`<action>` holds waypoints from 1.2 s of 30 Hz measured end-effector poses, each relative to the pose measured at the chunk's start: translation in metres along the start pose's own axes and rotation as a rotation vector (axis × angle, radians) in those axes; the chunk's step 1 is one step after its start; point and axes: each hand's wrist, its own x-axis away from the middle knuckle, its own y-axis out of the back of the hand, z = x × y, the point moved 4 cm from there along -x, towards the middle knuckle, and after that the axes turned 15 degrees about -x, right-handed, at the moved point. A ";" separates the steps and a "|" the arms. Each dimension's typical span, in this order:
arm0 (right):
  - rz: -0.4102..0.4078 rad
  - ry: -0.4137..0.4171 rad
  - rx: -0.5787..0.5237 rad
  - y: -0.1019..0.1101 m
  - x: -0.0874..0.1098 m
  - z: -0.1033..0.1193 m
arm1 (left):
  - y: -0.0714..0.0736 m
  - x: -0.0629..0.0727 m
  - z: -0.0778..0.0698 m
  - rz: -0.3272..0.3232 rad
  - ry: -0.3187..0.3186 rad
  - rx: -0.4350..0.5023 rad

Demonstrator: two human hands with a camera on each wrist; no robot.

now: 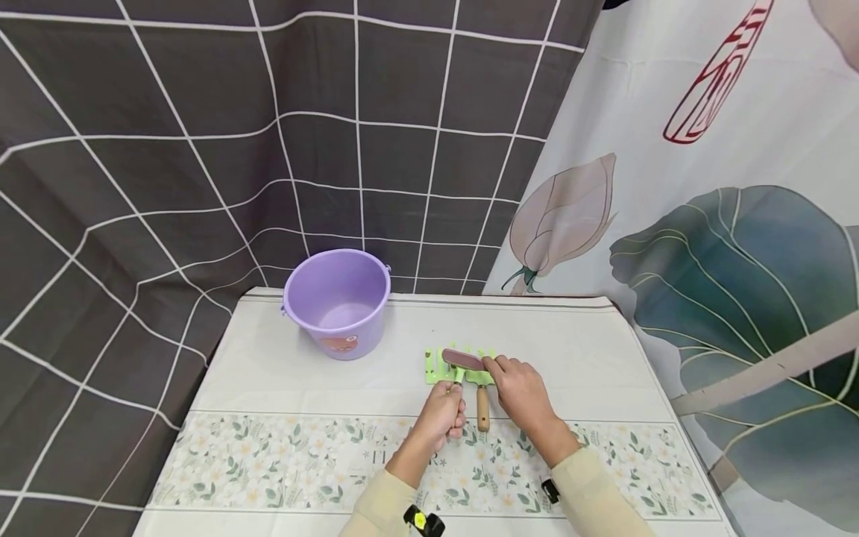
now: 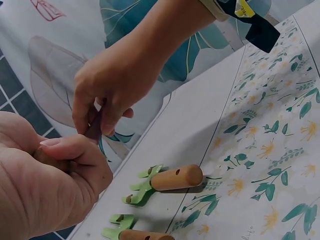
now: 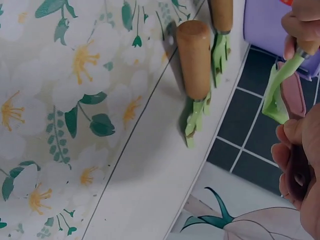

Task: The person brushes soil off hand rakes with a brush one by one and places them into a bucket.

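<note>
My left hand [image 1: 441, 410] grips the wooden handle of a small green garden trowel [image 3: 281, 86], its head pointing away from me. In my right hand [image 1: 520, 389] is a mauve brush [image 1: 463, 359] with a hole in its handle [image 3: 299, 179]; its flat head lies across the trowel's head. The brush's underside is turned from view. Below both hands, two green garden rakes with wooden handles lie on the table. One rake [image 1: 483, 409] sits between my hands; the other rake [image 1: 432, 367] is partly hidden by my left hand.
A purple bucket [image 1: 369, 339] stands at the back left of the table. White cloth with a floral band [image 1: 268, 462] covers the tabletop [image 1: 570, 335]. Dark gridded curtain [image 1: 322, 164] hangs behind, and a white printed curtain [image 1: 577, 112] hangs at the right.
</note>
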 end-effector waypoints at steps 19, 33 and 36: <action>-0.012 -0.007 0.037 0.009 0.011 -0.008 | 0.000 0.002 0.004 -0.017 0.001 0.015; 0.008 0.039 0.029 0.003 0.003 -0.006 | -0.006 0.004 0.007 0.003 0.002 -0.027; -0.007 0.043 0.045 0.001 0.001 -0.007 | -0.005 0.003 0.007 -0.003 -0.003 -0.019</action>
